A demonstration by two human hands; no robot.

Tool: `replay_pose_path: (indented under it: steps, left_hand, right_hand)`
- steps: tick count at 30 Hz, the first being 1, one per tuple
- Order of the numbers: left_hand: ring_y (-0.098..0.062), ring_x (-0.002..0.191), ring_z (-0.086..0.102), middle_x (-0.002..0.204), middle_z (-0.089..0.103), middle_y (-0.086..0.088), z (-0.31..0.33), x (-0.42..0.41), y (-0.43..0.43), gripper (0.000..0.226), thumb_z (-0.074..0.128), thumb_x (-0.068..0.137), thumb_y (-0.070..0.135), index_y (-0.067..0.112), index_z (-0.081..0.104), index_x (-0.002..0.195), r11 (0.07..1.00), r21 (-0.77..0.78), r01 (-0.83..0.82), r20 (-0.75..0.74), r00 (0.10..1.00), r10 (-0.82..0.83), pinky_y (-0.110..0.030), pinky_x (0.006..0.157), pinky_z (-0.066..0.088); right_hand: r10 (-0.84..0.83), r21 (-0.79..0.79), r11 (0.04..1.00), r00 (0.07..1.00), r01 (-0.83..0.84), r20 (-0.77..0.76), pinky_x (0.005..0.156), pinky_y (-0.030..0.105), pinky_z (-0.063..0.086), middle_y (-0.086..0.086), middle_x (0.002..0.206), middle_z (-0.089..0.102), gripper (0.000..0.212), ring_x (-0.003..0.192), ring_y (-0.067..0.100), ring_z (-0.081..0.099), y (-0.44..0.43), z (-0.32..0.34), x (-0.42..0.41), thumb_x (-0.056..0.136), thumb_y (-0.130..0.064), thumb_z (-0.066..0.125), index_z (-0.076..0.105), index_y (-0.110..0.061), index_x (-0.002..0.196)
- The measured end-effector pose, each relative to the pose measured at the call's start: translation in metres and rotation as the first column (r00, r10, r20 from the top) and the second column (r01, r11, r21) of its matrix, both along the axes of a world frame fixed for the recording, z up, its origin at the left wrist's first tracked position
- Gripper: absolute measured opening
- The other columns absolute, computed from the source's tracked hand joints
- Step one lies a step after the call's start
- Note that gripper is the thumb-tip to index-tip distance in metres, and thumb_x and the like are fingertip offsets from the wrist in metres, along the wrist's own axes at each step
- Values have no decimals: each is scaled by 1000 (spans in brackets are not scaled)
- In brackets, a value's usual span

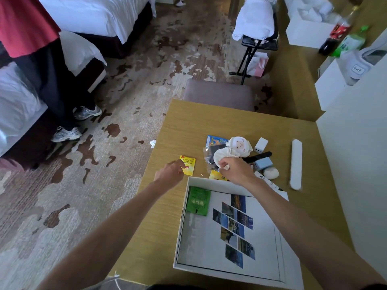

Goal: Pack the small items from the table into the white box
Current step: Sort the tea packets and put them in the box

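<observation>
The left hand (170,171) is pinching the glossy yellow tea sachet (187,164) flat on the wooden table (219,122) while the right hand (234,168) is gripping the soft cream plush doll (232,150) beyond the shallow white box (182,227).

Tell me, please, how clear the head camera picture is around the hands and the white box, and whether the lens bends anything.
Head view: wide-angle bend bows the white box rim and table edges; even, soft light with no harsh glare; left hand and right hand slightly smeared by blur; print on the yellow packet barely legible.
</observation>
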State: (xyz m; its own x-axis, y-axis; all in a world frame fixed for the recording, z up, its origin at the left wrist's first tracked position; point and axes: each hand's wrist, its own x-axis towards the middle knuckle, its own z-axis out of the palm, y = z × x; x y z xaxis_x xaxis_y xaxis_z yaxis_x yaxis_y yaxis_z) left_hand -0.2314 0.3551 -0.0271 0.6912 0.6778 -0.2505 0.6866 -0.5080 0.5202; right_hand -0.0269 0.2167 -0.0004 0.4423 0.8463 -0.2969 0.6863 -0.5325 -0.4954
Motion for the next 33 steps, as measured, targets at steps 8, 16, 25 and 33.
replay_pose_path:
  steps: [8, 16, 25, 33]
  left_hand:
    - [-30, 124, 40, 143, 36, -7, -35, 33, 39, 60, 57, 86, 17, 13, 32, 140, 975, -1, 222, -303, 929, -212, -46, 94, 46]
    - [-25, 128, 34, 145, 35, 1, -58, 54, 55, 69, 63, 82, 13, 26, 30, 141, 929, 97, 357, -339, 890, -307, -43, 90, 45]
    - [-24, 116, 49, 121, 52, -3, -48, 49, 67, 35, 63, 85, 16, 21, 57, 119, 990, 71, 124, -215, 971, -107, -44, 85, 49]
    - [-19, 69, 63, 81, 67, -9, 24, -4, 60, 7, 64, 87, 18, 11, 66, 90, 907, -301, -294, 314, 867, 386, -25, 63, 50]
  right_hand:
    - [406, -272, 885, 912, -377, 57, 90, 42, 48, 8, 126, 60, 38, 111, 28, 59, 35, -15, 7, 85, -5, 66, 63, -20, 120]
    - [404, -251, 882, 914, -400, -36, 79, 34, 46, 1, 90, 58, 15, 86, 21, 58, 37, -25, 6, 84, -18, 67, 53, -25, 83]
    - [-59, 269, 947, 919, 175, -390, 52, 18, 46, -3, 87, 66, 16, 58, 2, 59, 19, 13, 10, 89, -15, 63, 63, -19, 105]
    - [-44, 283, 900, 715, 332, -698, 44, 27, 49, 1, 73, 67, 6, 55, 17, 62, -3, 44, -27, 93, -12, 61, 65, -13, 98]
